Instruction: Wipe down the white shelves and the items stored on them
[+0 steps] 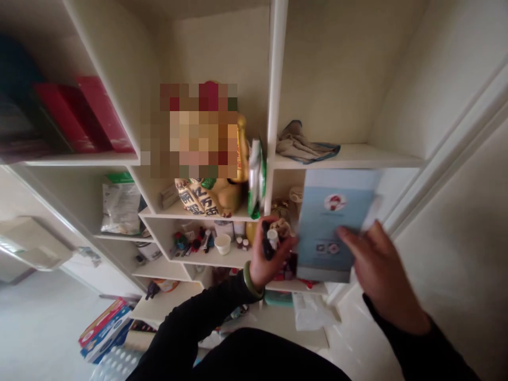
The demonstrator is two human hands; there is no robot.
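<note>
In my right hand point(381, 270) is a flat light-blue booklet or thin box point(329, 227) with a round red-and-white emblem and small print. My thumb lies on its front and the fingers are behind its right edge. My left hand point(264, 262), with a green bangle point(250, 280) at the wrist, is closed around small items close to the booklet's left edge. Among them are a small black object point(266, 238) and a white-capped piece point(272, 238), whose kind I cannot make out. The booklet hides part of the shelf compartment behind it.
White shelving point(273, 106) fills the view. A golden figurine point(210, 198), a green-and-white packet point(257, 180), a grey cloth point(305, 145) and a white cup point(223, 243) stand or lie on its boards. Red folders point(95, 116) are at left; colourful boxes point(105, 328) lie lower left.
</note>
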